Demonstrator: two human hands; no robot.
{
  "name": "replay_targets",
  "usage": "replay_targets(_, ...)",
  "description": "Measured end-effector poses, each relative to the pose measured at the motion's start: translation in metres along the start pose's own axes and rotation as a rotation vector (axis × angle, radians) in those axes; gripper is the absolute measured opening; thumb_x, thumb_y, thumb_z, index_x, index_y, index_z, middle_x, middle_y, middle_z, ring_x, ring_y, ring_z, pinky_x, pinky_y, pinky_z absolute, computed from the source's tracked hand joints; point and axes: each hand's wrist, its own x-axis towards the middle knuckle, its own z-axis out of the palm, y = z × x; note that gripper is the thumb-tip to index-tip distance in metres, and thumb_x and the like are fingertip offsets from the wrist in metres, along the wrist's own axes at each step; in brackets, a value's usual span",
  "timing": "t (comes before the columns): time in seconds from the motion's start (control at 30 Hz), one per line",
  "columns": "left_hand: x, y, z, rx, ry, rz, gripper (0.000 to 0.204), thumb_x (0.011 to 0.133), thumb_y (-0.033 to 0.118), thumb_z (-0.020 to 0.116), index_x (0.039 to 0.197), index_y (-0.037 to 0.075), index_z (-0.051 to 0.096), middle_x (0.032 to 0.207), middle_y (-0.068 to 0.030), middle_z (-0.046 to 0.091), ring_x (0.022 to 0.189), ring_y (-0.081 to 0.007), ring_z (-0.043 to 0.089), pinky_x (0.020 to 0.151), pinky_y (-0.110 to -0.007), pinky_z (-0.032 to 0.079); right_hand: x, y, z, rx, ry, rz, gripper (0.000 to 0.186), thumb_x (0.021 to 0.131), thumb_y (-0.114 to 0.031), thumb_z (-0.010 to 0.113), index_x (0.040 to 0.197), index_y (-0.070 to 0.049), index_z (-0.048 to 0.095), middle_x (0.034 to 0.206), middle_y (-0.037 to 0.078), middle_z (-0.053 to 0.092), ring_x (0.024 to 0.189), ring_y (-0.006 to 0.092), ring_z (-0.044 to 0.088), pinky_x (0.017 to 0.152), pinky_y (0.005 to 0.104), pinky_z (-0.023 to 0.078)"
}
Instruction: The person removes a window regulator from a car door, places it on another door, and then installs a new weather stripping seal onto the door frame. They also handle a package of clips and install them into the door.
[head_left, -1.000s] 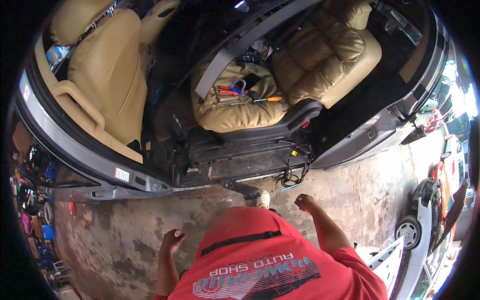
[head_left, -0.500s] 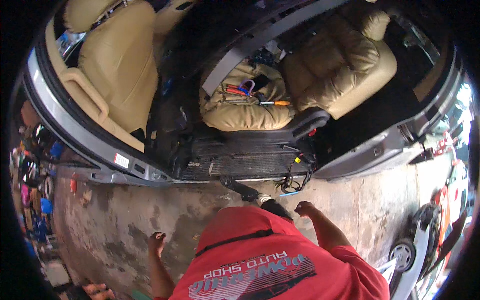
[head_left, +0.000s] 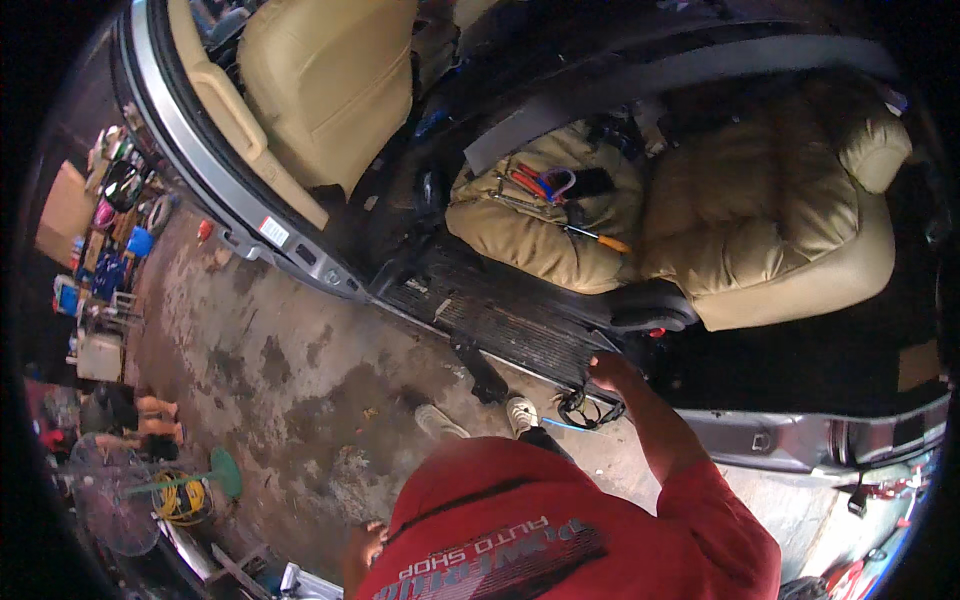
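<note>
My right hand [head_left: 610, 368] is at the van's ribbed step [head_left: 512, 338], just above a looped black cable bundle [head_left: 580, 408]; its fingers are curled, and what they hold, if anything, is unclear. My left hand [head_left: 374, 540] is low beside my red shirt, mostly hidden by it. Inside, red-handled tools [head_left: 530, 182], an orange-handled screwdriver [head_left: 612, 242] and a purple horseshoe-shaped item [head_left: 563, 186] lie on the tan seat cushion [head_left: 520, 245].
A tan front seat [head_left: 325, 80] and tilted seat back [head_left: 750, 220] frame the opening. A grey beam [head_left: 540, 110] crosses above the cushion. Shelves of clutter [head_left: 110, 240], a standing fan [head_left: 110, 495] and coiled yellow hose [head_left: 178, 497] line the left. My shoes are below the sill.
The view has turned, bringing the fan and hose into sight. My right hand has moved forward to the step beside the cables; my left hand has become mostly hidden behind my shirt.
</note>
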Motion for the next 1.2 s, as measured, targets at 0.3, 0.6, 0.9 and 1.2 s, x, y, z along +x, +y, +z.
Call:
replay_targets(0.3,-0.120,-0.111,0.056,-0.031,0.258,-0.017,0.033,0.096,0.022,0.068,0.126,0.008,0.071,0.115,-0.0125,0.075,0.092,-0.0200,0.074,0.077,-0.033,0.060,0.060,-0.111,-0.100,0.215,0.025,-0.389,0.029,0.097,-0.032,0.061,0.109,-0.007,0.068,0.102,0.019,0.074,0.095,0.0383,0.071,0.081,0.0494,0.055)
replay_targets(0.6,-0.181,-0.146,0.122,-0.253,0.301,-0.162,0.035,0.094,0.025,0.070,0.122,0.005,0.071,0.107,-0.0130,0.076,0.087,-0.0219,0.074,0.074,-0.036,0.059,0.140,-0.192,-0.231,-0.254,0.788,-0.411,0.037,0.094,-0.034,0.063,0.121,-0.011,0.071,0.106,0.017,0.070,0.100,0.0387,0.068,0.089,0.0494,0.055)
replay_targets(0.9,-0.182,-0.118,0.138,-0.303,0.316,0.032,0.028,0.094,0.014,0.071,0.116,-0.003,0.070,0.104,-0.0121,0.077,0.091,-0.0188,0.073,0.075,-0.034,0.057,0.209,-0.151,-0.232,-0.252,0.665,-0.277,0.054,0.093,-0.043,0.064,0.134,-0.008,0.063,0.135,0.021,0.061,0.127,0.0385,0.057,0.110,0.0504,0.044)
replay_targets(1.2,-0.160,-0.153,0.144,-0.383,0.349,-0.084,0.038,0.093,0.016,0.075,0.122,-0.006,0.068,0.106,-0.0178,0.077,0.090,-0.0209,0.074,0.078,-0.035,0.056,0.163,-0.164,-0.242,-0.753,0.510,-0.334,0.051,0.100,-0.034,0.057,0.142,-0.006,0.056,0.147,0.022,0.050,0.135,0.0409,0.049,0.113,0.0525,0.042)
